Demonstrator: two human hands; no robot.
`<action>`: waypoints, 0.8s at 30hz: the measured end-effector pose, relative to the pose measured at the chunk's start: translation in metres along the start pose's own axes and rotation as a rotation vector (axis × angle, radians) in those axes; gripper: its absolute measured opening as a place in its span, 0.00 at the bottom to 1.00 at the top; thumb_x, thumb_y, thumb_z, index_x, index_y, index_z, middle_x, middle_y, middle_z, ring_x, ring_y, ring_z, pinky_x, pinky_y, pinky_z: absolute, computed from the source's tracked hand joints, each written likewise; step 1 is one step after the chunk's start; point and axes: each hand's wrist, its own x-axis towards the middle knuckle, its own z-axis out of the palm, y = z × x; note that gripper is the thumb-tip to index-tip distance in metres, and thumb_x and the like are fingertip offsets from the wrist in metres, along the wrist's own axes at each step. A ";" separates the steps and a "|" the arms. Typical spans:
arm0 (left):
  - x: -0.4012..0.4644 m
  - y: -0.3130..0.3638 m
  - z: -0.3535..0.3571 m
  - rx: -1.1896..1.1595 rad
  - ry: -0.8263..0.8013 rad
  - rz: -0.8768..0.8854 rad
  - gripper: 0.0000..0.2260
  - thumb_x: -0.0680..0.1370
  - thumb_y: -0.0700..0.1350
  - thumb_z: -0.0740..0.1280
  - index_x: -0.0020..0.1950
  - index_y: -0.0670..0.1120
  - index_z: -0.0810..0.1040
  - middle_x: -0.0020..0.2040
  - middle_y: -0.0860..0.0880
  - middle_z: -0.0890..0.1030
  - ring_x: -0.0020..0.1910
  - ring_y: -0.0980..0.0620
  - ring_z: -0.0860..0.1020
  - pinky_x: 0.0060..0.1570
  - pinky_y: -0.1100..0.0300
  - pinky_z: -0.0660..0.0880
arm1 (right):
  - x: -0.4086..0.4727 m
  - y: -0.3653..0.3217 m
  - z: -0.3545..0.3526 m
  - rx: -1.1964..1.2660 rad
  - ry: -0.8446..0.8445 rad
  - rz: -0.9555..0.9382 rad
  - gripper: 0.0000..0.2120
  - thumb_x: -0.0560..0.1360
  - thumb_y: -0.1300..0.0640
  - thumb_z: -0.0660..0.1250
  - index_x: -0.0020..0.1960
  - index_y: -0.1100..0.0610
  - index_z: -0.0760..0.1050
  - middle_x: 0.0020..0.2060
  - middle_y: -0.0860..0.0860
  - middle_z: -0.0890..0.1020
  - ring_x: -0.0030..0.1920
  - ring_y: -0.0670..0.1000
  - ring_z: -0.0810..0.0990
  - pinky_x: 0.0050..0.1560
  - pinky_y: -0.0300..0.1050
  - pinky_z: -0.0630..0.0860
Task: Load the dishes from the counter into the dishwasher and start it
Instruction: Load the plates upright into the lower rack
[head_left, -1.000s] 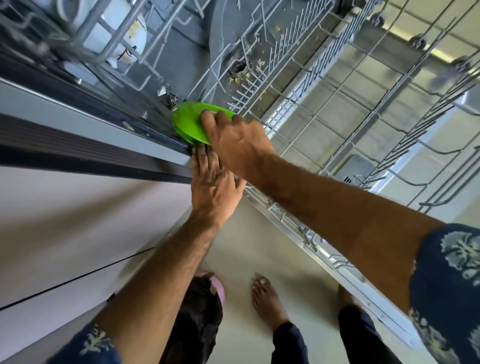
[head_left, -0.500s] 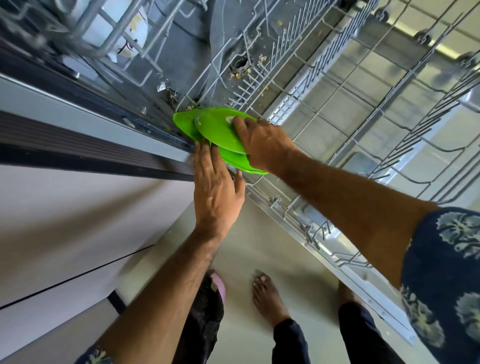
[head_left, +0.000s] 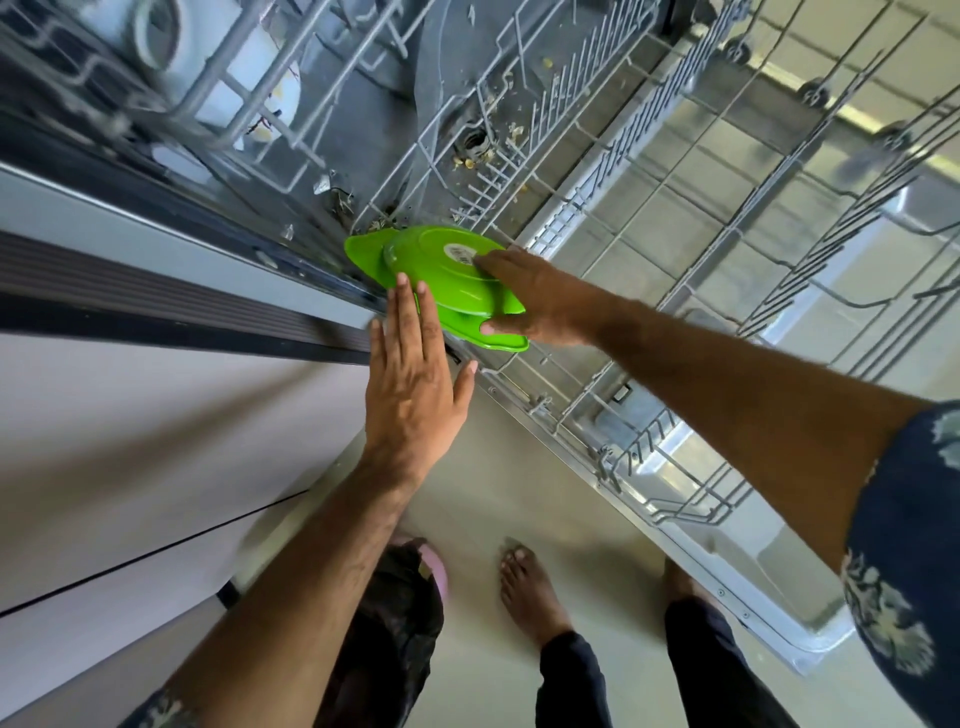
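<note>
Presently right hand (head_left: 540, 304) fingers grasp green plates (head_left: 441, 270) mid-frame at lower rack (head_left: 649, 218) corner; left hand (head_left: 415, 384) released, flat. Risk: tilted top plate slipping off.

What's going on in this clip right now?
A person stands over an open dishwasher with its lower rack pulled out. The right hand grips a green plate by its rim, underside facing the camera, at the rack's near corner. Another green plate sits just behind it. The left hand is flat with straight fingers beside the plates. A white dish sits in the upper rack.
</note>
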 end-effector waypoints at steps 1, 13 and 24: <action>0.000 0.000 -0.003 0.017 -0.022 0.001 0.41 0.80 0.61 0.57 0.81 0.36 0.44 0.82 0.36 0.45 0.81 0.39 0.49 0.78 0.43 0.54 | -0.007 -0.002 0.003 -0.014 0.014 0.013 0.41 0.77 0.42 0.67 0.81 0.56 0.50 0.79 0.56 0.54 0.79 0.57 0.54 0.77 0.53 0.55; -0.083 0.021 -0.169 -0.044 -0.179 -0.046 0.38 0.81 0.65 0.52 0.82 0.40 0.52 0.80 0.34 0.54 0.79 0.35 0.56 0.75 0.39 0.59 | -0.176 -0.123 -0.038 -0.179 0.101 0.128 0.39 0.80 0.43 0.59 0.81 0.57 0.44 0.80 0.58 0.50 0.79 0.58 0.49 0.78 0.58 0.49; -0.250 -0.014 -0.413 -0.156 -0.115 -0.359 0.34 0.82 0.62 0.49 0.82 0.44 0.51 0.82 0.39 0.52 0.80 0.38 0.54 0.77 0.39 0.58 | -0.284 -0.332 -0.165 -0.428 0.040 -0.307 0.38 0.74 0.43 0.68 0.78 0.60 0.61 0.75 0.60 0.66 0.73 0.61 0.68 0.70 0.61 0.67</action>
